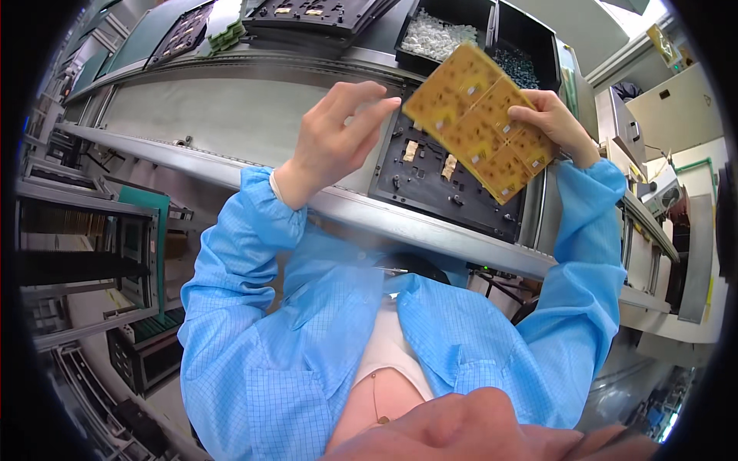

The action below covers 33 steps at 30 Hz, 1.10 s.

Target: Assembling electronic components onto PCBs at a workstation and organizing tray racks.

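My right hand (555,123) grips a yellow circuit board panel (480,119) by its right edge, thumb on top. The panel is tilted above a black fixture tray (430,192), hiding much of it. Small beige pieces (410,150) show in the tray's uncovered part. My left hand (338,134) is raised beside the panel's left corner, its fingers bent and apart with nothing visible in them. A fingertip comes close to that corner; whether it touches, I cannot tell.
Behind the panel stand black bins, one with small white parts (437,37), another with dark blue-green parts (516,67). More black trays (307,17) are stacked at the far side. A metal rail (361,217) runs along the near edge; a rack (84,265) stands at left.
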Tool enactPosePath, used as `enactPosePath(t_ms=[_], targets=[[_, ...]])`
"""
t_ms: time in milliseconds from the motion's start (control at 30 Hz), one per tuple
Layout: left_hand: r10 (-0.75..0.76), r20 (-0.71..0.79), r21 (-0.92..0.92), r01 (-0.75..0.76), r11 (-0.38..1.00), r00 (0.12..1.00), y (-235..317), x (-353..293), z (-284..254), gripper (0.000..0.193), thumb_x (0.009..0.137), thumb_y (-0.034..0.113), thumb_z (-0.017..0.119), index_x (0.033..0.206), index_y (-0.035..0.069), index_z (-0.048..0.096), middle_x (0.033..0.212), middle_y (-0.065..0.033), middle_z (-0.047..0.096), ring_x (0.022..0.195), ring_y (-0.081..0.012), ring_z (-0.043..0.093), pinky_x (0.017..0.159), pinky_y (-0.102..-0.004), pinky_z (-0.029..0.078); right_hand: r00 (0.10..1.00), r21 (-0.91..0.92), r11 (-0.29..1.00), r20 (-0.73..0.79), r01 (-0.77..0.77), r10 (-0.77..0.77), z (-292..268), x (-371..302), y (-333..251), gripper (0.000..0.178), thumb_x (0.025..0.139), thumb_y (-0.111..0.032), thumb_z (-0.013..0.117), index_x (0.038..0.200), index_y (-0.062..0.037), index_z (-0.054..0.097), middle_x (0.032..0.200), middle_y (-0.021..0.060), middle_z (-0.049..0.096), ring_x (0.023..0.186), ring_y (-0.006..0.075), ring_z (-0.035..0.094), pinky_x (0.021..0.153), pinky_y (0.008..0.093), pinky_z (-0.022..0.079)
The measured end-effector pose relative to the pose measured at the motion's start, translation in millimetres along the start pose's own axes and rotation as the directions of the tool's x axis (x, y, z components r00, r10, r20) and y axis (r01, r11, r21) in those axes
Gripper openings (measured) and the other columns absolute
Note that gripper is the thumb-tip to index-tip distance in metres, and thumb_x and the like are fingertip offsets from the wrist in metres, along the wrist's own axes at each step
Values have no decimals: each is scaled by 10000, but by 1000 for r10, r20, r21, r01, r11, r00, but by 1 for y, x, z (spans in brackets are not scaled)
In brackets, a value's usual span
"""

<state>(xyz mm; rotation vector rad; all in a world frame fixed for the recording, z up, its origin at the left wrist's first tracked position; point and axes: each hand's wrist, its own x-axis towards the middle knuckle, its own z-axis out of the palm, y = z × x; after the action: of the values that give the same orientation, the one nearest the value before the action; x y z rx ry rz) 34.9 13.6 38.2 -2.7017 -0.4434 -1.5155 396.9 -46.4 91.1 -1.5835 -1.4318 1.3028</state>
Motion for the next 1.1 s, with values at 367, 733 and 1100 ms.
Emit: enactPosePath(t_ms=[367, 733, 1100], targets=[[-19, 117, -7, 20, 1000, 993, -16, -20, -2, 495, 628, -85, 644, 1081, 111, 673, 1027, -63, 616, 873, -246, 624, 632, -336, 559, 926, -175, 975, 326, -139, 191, -10, 34, 26, 329, 787, -180, 826, 1002, 44, 717, 826, -2, 702, 696, 42, 604, 674, 215, 520], [12, 280, -115, 21, 993, 960, -23, -13, 19, 410, 659, -92, 658, 1026, 92, 672, 948, -57, 621, 837, -252, 616, 664, -352, 550, 948, -627, 770, 159, -119, 276, 28, 25, 6, 374, 786, -279, 824, 949, 26, 680, 763, 54, 687, 647, 110, 609, 615, 269, 509], [89, 495, -188, 7, 982, 864, -17, -7, 48, 274, 817, 104, 690, 1085, 72, 643, 1079, -67, 639, 1031, -277, 584, 885, -406, 495, 945, -746, 620, 35, 241, -324, 50, -30, 37, 428, 769, -197, 789, 1127, -35, 619, 1148, 130, 582, 1096, 329, 554, 939, 397, 486]])
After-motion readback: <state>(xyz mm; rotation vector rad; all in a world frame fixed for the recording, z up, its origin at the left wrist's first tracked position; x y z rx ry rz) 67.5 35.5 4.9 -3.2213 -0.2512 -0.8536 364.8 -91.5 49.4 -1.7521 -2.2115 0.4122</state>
